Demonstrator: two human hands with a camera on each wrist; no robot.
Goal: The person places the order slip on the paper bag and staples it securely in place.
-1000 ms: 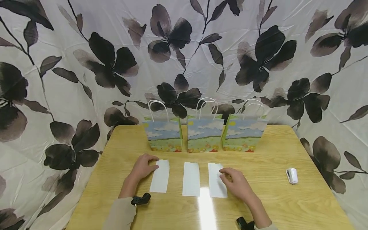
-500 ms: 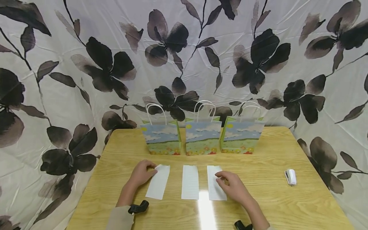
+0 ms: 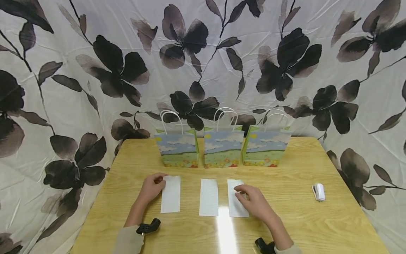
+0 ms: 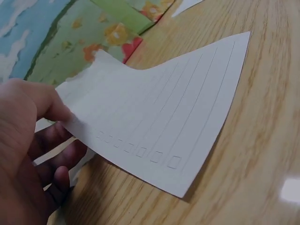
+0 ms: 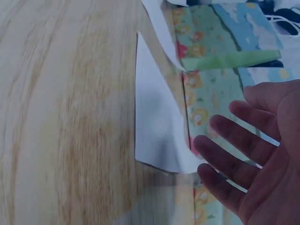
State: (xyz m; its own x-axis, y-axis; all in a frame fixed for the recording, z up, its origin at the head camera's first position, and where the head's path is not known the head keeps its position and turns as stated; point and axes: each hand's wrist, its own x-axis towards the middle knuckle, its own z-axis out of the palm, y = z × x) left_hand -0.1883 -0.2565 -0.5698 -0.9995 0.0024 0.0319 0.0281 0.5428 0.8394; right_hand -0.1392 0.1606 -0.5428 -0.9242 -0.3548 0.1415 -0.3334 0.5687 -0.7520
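Observation:
Three narrow strips of lined paper lie in a row on the wooden table (image 3: 190, 233). My left hand (image 3: 151, 188) pinches the upper left edge of the left strip (image 3: 171, 195) between thumb and fingers. In the left wrist view that sheet (image 4: 154, 103) bends up at the held end and shows printed lines and a row of small boxes. The middle strip (image 3: 208, 197) has no hand on it. Over the right strip (image 3: 236, 206) hovers my right hand (image 3: 255, 203), its fingers loosely spread and holding nothing in the right wrist view.
Three paper gift bags with white handles stand behind the strips: a left bag (image 3: 177, 150), a middle bag (image 3: 223, 150) and a right bag (image 3: 266, 148). A small white stapler (image 3: 318, 192) lies at the right. A floral cloth (image 3: 234, 21) hangs behind the table.
The left strip, slanted half a second ago, now lies nearly straight and a little farther left, turned by my left hand. My right hand stays over the right strip.

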